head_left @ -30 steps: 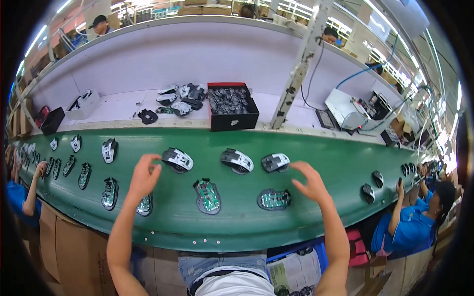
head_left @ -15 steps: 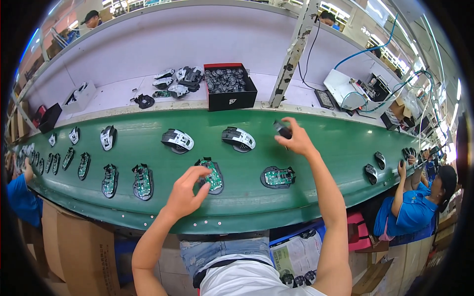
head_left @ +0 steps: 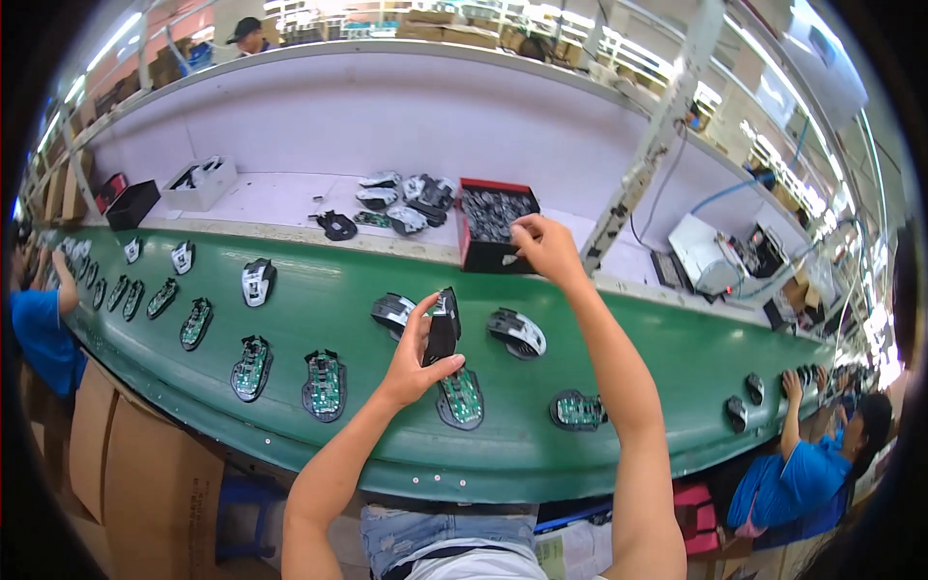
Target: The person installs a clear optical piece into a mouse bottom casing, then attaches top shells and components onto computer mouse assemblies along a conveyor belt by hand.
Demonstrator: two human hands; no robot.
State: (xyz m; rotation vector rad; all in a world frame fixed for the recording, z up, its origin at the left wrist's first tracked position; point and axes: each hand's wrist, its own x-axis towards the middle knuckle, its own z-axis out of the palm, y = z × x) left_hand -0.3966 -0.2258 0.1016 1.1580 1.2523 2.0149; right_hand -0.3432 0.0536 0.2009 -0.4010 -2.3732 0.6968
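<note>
My left hand (head_left: 414,360) grips a dark computer mouse shell (head_left: 443,327), held up on edge above the green belt. Just below it lies a mouse base with a green circuit board (head_left: 461,398). My right hand (head_left: 549,249) is at the front right rim of a black and red box (head_left: 480,255) filled with small dark round parts (head_left: 495,208). Its fingers are pinched together; whatever is between them is too small to name. Beyond the left hand sits a grey-and-black mouse shell (head_left: 391,311), partly hidden by the fingers, and another mouse shell (head_left: 517,333) rests to the right.
More circuit-board bases (head_left: 325,387) line the green belt (head_left: 387,464) leftward, and one base (head_left: 578,411) lies near my right forearm. A pile of mouse shells (head_left: 420,198) sits on the back shelf. A metal post (head_left: 643,159) rises beside the box. Co-workers (head_left: 807,474) sit at both ends.
The dark mouse shell has passed from my right hand to my left. My right hand has moved to the box of small parts. The view has turned, shifting the scene.
</note>
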